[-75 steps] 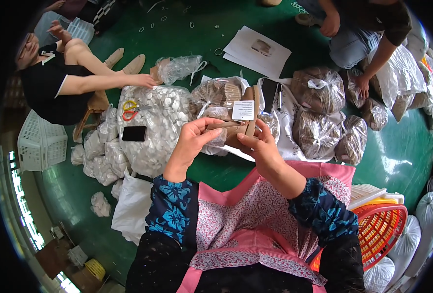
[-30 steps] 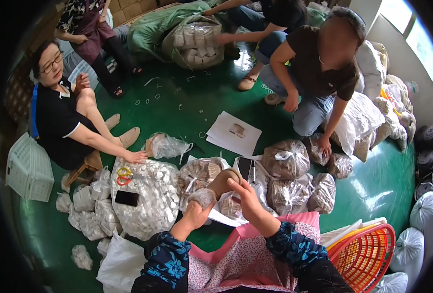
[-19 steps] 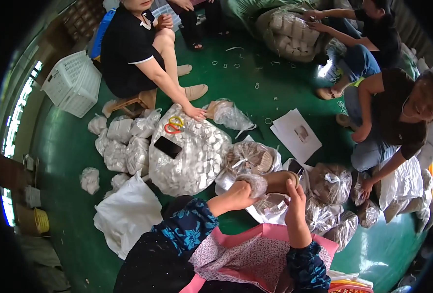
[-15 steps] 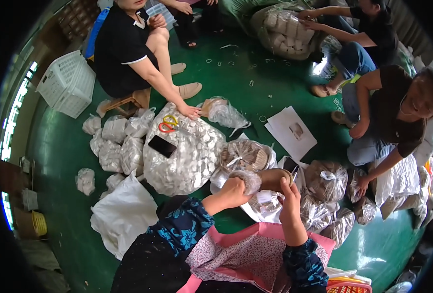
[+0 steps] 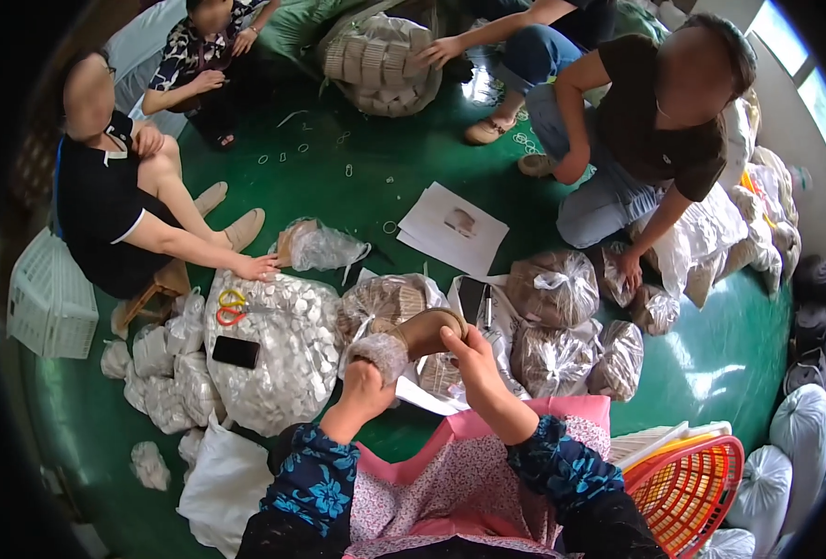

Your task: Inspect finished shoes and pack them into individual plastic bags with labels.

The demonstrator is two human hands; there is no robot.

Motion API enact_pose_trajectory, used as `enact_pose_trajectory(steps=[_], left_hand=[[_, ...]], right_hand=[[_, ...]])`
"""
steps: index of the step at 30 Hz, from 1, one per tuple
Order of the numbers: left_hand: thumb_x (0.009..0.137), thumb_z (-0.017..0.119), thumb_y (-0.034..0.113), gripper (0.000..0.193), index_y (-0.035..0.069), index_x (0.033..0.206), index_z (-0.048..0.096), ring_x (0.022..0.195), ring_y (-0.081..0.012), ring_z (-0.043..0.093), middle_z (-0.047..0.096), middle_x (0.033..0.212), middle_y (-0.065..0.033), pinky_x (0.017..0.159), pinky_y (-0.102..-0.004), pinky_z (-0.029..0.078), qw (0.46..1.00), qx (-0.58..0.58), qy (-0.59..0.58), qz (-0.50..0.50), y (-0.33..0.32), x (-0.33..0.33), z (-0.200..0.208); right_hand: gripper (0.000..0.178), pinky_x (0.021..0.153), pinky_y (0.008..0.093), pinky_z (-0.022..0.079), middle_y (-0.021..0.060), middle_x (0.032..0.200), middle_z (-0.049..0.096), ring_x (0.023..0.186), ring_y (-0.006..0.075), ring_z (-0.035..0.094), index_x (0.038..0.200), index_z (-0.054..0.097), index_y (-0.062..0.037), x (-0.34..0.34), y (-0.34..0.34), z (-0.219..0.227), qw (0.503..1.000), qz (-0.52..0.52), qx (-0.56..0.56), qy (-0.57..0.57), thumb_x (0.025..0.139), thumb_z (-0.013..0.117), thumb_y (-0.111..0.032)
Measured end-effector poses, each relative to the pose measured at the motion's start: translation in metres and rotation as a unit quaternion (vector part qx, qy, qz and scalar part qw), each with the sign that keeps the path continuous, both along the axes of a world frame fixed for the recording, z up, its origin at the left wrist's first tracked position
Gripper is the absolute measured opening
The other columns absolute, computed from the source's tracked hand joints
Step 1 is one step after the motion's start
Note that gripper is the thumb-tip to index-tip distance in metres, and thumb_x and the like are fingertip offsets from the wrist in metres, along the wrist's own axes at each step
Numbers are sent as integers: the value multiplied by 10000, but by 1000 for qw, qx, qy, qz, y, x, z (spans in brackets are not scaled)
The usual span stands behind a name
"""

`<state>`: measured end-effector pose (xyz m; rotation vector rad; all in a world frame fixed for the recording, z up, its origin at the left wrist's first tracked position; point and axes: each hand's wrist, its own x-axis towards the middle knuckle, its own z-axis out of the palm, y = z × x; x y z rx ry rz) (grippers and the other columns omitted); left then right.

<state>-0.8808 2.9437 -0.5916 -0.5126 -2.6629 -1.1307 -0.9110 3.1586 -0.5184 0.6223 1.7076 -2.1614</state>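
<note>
In front of my apron I hold up a brown shoe (image 5: 425,333) with a fluffy grey cuff. My left hand (image 5: 364,391) is closed round the fluffy end. My right hand (image 5: 476,363) grips the other end, the thumb on top near its rim. Just beyond lies a clear bag of brown bundled pieces (image 5: 394,303). To its left, a big clear sack of small white pieces (image 5: 282,373) carries a black phone (image 5: 236,351) and scissors with red and yellow handles (image 5: 231,315). A second dark phone (image 5: 472,296) lies behind the shoe.
Printed sheets (image 5: 441,210) lie on the green floor, with tied bags (image 5: 554,284) at right. A co-worker's hand (image 5: 257,267) rests on the white-piece sack; another's hand (image 5: 629,268) touches a small bag. Red basket (image 5: 692,494) lower right, white crates (image 5: 54,298) left.
The view has swung to the right, so the red basket and the sacks at the right edge show more. Both hands still hold the shoe, which is tilted a little differently.
</note>
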Motion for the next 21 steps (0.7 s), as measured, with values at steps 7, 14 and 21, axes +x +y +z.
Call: enact_pose_trajectory(steps=[7, 14, 21], left_hand=[[753, 712, 94, 218, 43, 958, 767, 905, -430, 708, 735, 937, -224, 836, -508, 566, 1000, -5, -24, 20, 2, -2, 9], [731, 725, 82, 203, 59, 929, 769, 837, -421, 715, 731, 874, -215, 777, -501, 579, 999, 10, -24, 35, -2, -3, 10], [740, 741, 129, 212, 65, 940, 763, 838, -431, 713, 730, 869, -217, 770, -515, 578, 999, 25, -27, 23, -1, -4, 2]], right_hand=[[424, 936, 330, 411, -30, 1208, 662, 1109, 111, 566, 1317, 611, -125, 3, 6, -6, 999, 28, 5, 23, 1002, 659, -405], [405, 929, 271, 451, 27, 1128, 666, 1034, 111, 581, 1283, 600, 1, 8, -3, -4, 1000, 3, 10, 15, 1009, 687, -284], [382, 857, 279, 461, 40, 1044, 644, 954, 115, 558, 1187, 610, 3, 9, 2, -18, 998, -2, 64, 17, 988, 709, -307]])
